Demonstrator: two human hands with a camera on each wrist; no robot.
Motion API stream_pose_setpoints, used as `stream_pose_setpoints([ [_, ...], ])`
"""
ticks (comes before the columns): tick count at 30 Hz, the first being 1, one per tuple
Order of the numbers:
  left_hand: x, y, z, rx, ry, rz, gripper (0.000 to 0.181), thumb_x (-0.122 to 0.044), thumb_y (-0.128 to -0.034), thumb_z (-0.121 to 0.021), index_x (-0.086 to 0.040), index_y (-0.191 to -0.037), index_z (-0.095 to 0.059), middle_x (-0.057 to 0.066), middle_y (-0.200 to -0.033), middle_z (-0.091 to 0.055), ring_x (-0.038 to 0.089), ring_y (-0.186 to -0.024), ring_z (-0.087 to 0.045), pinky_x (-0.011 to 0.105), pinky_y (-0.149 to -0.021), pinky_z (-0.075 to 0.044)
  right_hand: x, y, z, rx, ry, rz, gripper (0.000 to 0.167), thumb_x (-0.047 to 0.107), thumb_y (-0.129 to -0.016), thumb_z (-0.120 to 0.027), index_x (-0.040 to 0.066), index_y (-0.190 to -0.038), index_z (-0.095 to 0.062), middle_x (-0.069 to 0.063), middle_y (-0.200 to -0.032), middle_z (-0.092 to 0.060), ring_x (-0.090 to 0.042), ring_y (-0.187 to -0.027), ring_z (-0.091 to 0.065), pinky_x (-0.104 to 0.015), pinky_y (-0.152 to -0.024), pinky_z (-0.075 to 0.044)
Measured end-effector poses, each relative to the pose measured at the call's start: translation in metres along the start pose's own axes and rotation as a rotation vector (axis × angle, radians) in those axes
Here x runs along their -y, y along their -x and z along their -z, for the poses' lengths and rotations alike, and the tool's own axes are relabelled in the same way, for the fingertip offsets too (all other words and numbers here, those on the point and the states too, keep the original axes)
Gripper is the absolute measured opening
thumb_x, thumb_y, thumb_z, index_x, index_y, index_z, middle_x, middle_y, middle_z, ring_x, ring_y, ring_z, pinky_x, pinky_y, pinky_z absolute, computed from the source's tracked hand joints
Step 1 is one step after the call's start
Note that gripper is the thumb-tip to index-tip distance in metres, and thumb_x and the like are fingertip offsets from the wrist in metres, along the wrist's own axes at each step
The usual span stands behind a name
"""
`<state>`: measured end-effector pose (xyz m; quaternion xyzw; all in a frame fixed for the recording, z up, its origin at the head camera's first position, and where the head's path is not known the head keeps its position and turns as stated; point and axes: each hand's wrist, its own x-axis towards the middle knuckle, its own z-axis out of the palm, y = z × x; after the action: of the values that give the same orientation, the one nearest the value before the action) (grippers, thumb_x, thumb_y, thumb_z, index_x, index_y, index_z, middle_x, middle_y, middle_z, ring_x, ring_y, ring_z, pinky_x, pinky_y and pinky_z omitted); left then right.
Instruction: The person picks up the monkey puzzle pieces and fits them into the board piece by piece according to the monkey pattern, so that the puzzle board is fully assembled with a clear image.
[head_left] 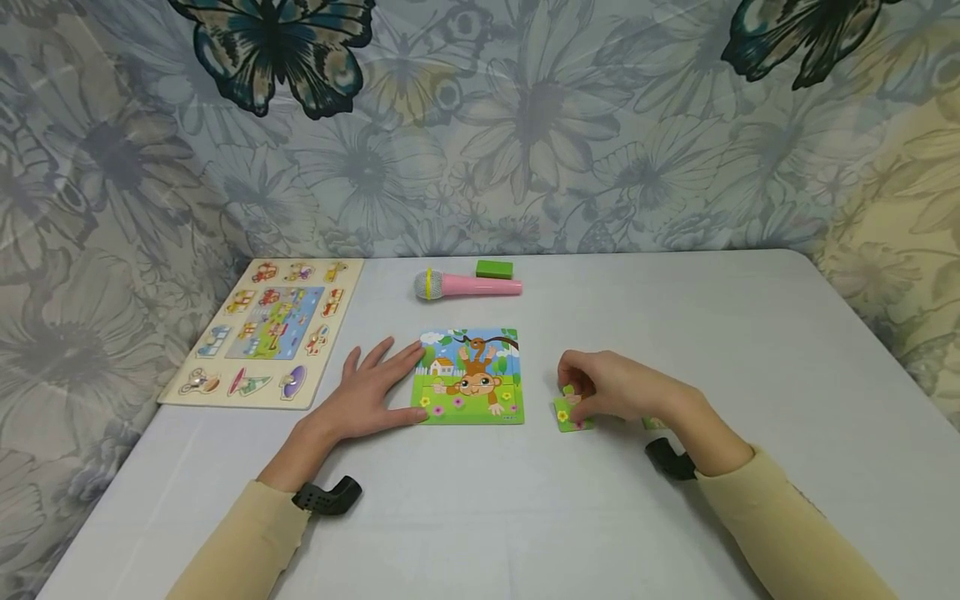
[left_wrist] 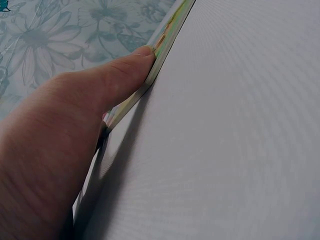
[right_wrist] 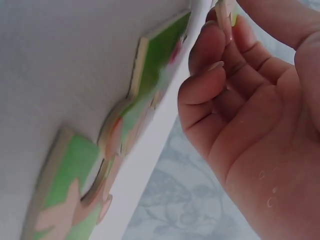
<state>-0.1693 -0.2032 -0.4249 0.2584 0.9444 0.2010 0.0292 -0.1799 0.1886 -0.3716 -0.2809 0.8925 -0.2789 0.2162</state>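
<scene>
A square monkey puzzle (head_left: pixel 468 377) lies flat on the white table. My left hand (head_left: pixel 378 392) has its fingers spread straight, with fingertips and thumb touching the puzzle's left side. In the left wrist view, the thumb (left_wrist: pixel 125 72) presses along the puzzle's edge. To the right of the puzzle, my right hand (head_left: pixel 611 387) pinches a green puzzle piece (head_left: pixel 562 414) with flowers on it, between thumb and curled fingers. Another green puzzle piece (head_left: pixel 654 423) lies beneath the right wrist, mostly hidden. The right wrist view shows loose puzzle pieces (right_wrist: pixel 80 155) on the table near the palm.
At the table's left stands a wooden picture board (head_left: pixel 330 333) with vehicle and toy shapes, lying flat. Behind the puzzle lie a pink microphone (head_left: pixel 480 286) and a green block (head_left: pixel 494 269). Flower-patterned cloth (head_left: pixel 525 167) hangs around the back and sides.
</scene>
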Motion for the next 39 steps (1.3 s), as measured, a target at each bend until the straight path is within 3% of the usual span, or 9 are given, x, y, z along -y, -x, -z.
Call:
stream_pose_setpoints([
  [7, 0.001, -0.001, -0.001, 0.009, -0.002, 0.01, 0.094, -0.066, -0.0855, -0.066, -0.02, -0.16, -0.032, -0.007, -0.165, -0.026, 0.032, -0.153, -0.009, 0.067, -0.112, 0.005, -0.002, 0.005, 0.005, -0.009, -0.032, -0.006, 0.022, 0.009, -0.088, -0.078, 0.015, -0.099, -0.059, 0.001, -0.079, -0.056, -0.018, -0.076, -0.054, -0.03, -0.067, -0.045],
  [22, 0.001, 0.0, -0.001, -0.001, 0.001, -0.002, 0.094, -0.066, -0.0853, -0.065, -0.018, -0.16, -0.034, -0.005, -0.164, -0.027, 0.034, -0.152, -0.01, 0.069, -0.112, 0.004, -0.008, 0.001, 0.008, 0.015, -0.125, 0.062, 0.017, 0.013, -0.092, -0.076, 0.013, -0.098, -0.06, 0.002, -0.077, -0.054, -0.017, -0.074, -0.053, -0.028, -0.067, -0.044],
  [34, 0.001, 0.0, 0.0, 0.028, -0.024, 0.014, 0.1, -0.071, -0.0831, -0.065, -0.019, -0.161, -0.03, -0.007, -0.166, -0.023, 0.031, -0.153, -0.007, 0.067, -0.112, 0.006, 0.01, -0.023, 0.012, 0.021, -0.122, 0.13, 0.016, 0.011, -0.093, -0.074, 0.011, -0.099, -0.059, -0.001, -0.077, -0.055, -0.017, -0.07, -0.052, -0.03, -0.062, -0.044],
  [39, 0.002, 0.001, -0.001, 0.03, -0.033, 0.012, 0.104, -0.073, -0.0805, -0.066, -0.019, -0.161, -0.029, -0.007, -0.166, -0.022, 0.031, -0.153, -0.006, 0.067, -0.112, 0.005, 0.02, -0.039, 0.012, 0.012, -0.143, 0.152, 0.017, 0.011, -0.093, -0.075, 0.01, -0.099, -0.059, -0.001, -0.078, -0.057, -0.019, -0.072, -0.053, -0.032, -0.067, -0.046],
])
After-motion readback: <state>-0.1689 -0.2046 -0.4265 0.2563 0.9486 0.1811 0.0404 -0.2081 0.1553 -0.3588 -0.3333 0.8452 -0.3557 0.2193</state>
